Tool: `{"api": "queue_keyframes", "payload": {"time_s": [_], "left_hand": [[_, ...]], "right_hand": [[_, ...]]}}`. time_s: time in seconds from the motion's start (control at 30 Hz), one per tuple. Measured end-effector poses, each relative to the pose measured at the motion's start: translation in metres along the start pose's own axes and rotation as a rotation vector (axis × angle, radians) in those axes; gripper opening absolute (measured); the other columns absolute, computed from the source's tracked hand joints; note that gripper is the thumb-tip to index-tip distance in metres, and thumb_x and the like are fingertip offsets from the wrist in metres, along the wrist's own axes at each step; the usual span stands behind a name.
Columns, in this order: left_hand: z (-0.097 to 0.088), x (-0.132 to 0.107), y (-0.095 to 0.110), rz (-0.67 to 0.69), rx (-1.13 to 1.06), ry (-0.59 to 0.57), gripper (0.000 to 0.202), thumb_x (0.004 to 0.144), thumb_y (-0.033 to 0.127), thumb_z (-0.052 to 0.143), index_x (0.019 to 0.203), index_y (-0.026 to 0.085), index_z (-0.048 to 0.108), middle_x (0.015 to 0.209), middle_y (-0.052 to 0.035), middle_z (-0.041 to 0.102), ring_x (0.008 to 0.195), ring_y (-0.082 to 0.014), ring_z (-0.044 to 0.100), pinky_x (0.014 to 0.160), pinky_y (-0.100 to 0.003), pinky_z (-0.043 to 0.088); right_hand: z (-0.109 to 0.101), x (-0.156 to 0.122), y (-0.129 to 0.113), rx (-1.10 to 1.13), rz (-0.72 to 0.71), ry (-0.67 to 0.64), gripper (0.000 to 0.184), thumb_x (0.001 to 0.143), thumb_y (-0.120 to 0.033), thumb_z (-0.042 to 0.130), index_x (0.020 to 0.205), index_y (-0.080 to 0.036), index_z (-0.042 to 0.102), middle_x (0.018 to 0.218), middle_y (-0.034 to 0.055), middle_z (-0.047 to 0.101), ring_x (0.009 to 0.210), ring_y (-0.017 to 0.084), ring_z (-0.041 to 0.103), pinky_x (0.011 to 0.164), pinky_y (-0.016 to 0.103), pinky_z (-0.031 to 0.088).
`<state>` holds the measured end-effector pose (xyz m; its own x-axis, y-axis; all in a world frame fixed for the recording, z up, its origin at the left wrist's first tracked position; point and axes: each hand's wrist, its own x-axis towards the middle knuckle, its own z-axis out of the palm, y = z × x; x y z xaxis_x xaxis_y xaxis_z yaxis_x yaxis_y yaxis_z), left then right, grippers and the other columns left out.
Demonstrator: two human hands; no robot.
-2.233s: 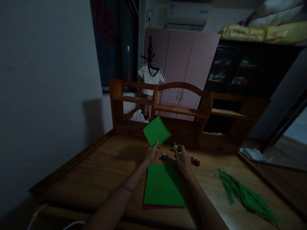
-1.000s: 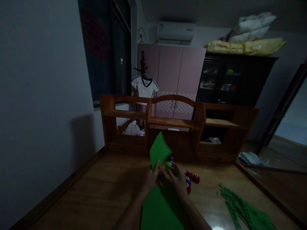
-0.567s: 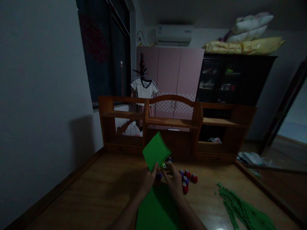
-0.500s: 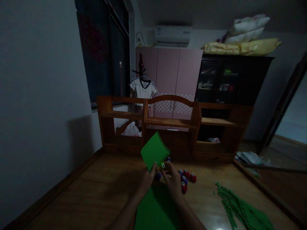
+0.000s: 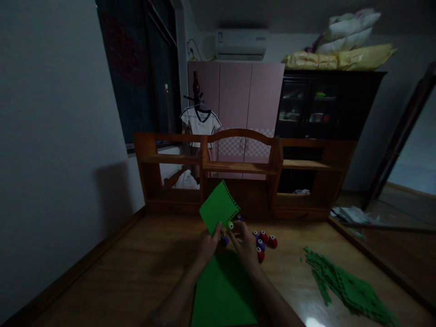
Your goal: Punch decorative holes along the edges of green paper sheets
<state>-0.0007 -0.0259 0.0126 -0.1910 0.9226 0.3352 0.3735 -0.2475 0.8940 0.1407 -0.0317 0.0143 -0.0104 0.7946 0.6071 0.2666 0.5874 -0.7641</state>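
My left hand (image 5: 209,241) pinches the lower corner of a bright green sheet (image 5: 218,206), thumb on the near face. The sheet is tilted up, with a row of small notches or holes along its right edge. My right hand (image 5: 243,240) has its fingers closed around a small yellow-green spool-like piece (image 5: 230,225) with a white ring and dark centre, close to that edge. Both hands are above a larger green sheet (image 5: 223,290) on the wooden surface. A purple piece (image 5: 224,240) of similar shape shows between the hands.
Red spool-like pieces (image 5: 272,241) and purple ones (image 5: 260,245) stand right of my right hand. Green strips and perforated scraps (image 5: 350,284) lie at the right. A wooden shelf unit (image 5: 238,169) closes the far side, and a wall (image 5: 61,172) rises at left.
The whole scene has shifted slightly upward in view. My hands keep the green sheet and the yellow-green piece together, with hardly any change in their grip.
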Motion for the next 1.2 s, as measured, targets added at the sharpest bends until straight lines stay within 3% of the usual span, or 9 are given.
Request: {"api": "queue_keyframes", "payload": {"time_s": [0.5,1.03,1.2], "left_hand": [[0.003,-0.001,-0.002,0.038,-0.001,0.011,0.043,0.08,0.049,0.04,0.069,0.015,0.064,0.064,-0.0056,0.065,0.063,-0.0159,0.062,0.057,-0.023,0.042],[0.004,-0.001,0.0,0.1,-0.095,0.074,0.034,0.078,0.044,0.049,0.085,0.014,0.064,0.089,-0.0094,0.068,0.087,-0.0186,0.062,0.078,-0.027,0.045],[0.002,-0.003,0.005,0.049,-0.076,0.061,0.032,0.078,0.042,0.05,0.087,0.015,0.064,0.093,-0.0089,0.067,0.091,-0.0181,0.061,0.082,-0.027,0.044]], "right_hand": [[-0.003,-0.002,-0.009,-0.003,-0.002,-0.03,0.023,0.081,-0.032,0.05,0.102,-0.023,0.049,0.094,0.0042,0.062,0.082,0.018,0.062,0.068,0.03,0.051],[-0.002,-0.003,-0.01,-0.029,-0.003,-0.012,0.027,0.081,-0.035,0.05,0.104,-0.021,0.049,0.096,0.0072,0.062,0.083,0.02,0.062,0.069,0.033,0.052],[-0.003,-0.002,-0.013,-0.033,-0.026,0.001,0.027,0.08,-0.034,0.051,0.103,-0.02,0.051,0.094,0.0078,0.063,0.084,0.02,0.062,0.07,0.033,0.052]]}}
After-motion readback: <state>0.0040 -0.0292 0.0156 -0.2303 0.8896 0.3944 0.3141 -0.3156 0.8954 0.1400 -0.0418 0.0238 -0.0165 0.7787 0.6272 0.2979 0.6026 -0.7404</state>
